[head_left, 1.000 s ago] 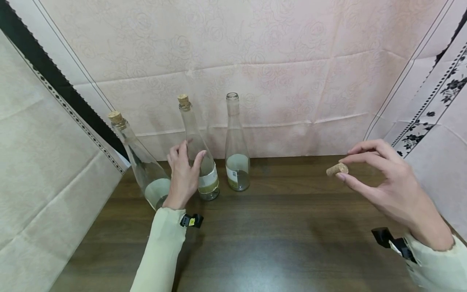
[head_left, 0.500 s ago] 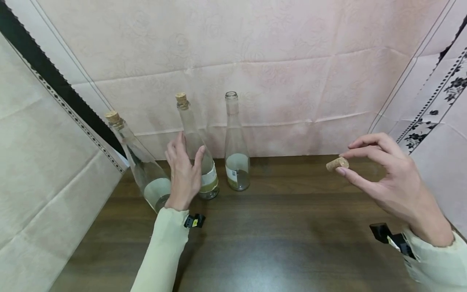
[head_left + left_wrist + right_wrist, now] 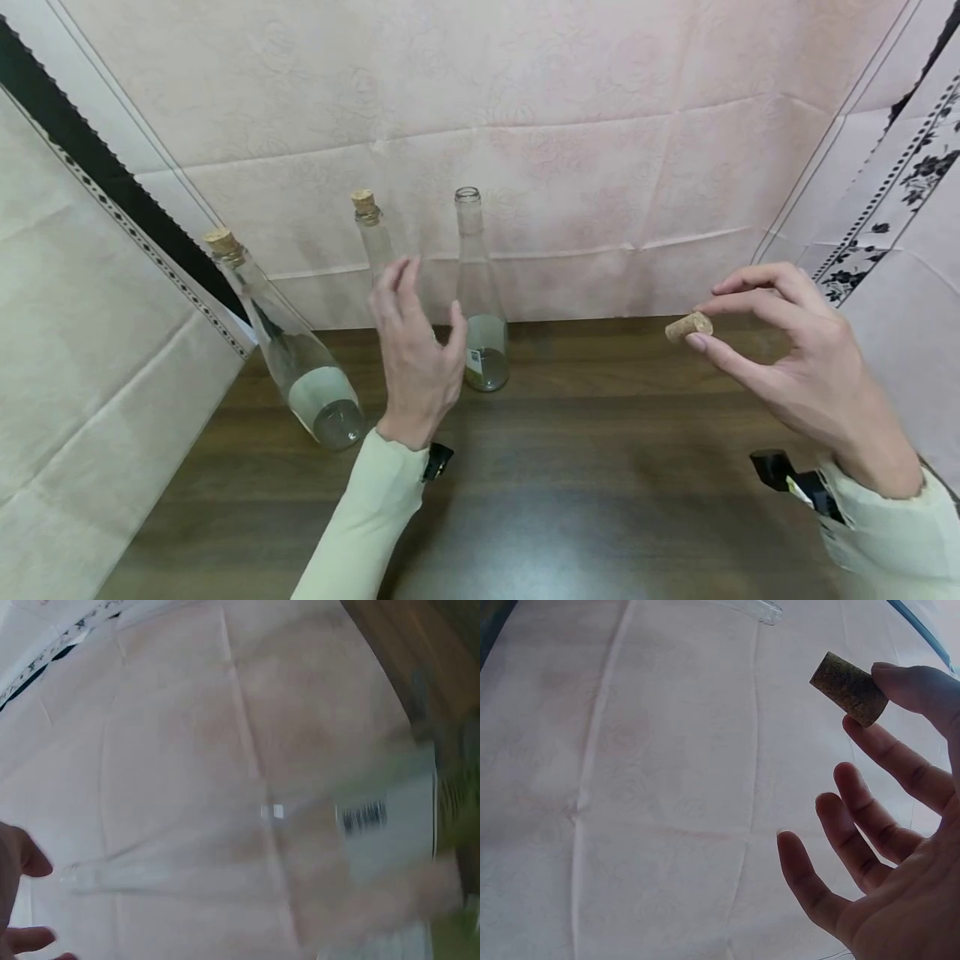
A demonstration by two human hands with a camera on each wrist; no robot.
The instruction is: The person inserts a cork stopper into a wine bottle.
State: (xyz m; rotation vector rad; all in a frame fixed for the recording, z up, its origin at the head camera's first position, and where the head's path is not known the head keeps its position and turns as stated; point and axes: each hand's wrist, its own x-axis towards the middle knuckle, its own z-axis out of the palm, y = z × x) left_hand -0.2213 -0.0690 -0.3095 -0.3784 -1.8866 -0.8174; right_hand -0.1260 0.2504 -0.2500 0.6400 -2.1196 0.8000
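Observation:
My right hand [image 3: 810, 367] pinches a cork [image 3: 687, 327] between thumb and fingertip, well above the table. The right wrist view shows the same cork [image 3: 849, 688], its other fingers spread apart. My left hand [image 3: 420, 358] is raised with fingers extended, just left of an uncorked clear glass bottle [image 3: 478, 287]; whether it touches the glass I cannot tell. Behind that hand stands a corked bottle [image 3: 377, 243], its lower part hidden. Farther left is another corked bottle [image 3: 300, 350]. A blurred bottle with a barcode label [image 3: 390, 817] crosses the left wrist view.
Brown wooden table [image 3: 570, 467] lies under the hands. A pale patterned cloth [image 3: 585, 167] hangs behind the bottles, and more cloth closes off the left side [image 3: 97, 350] and right side [image 3: 933, 250].
My left hand has let go of the middle corked bottle and moved right toward the uncorked one. The right hand keeps pinching the cork, almost unmoved.

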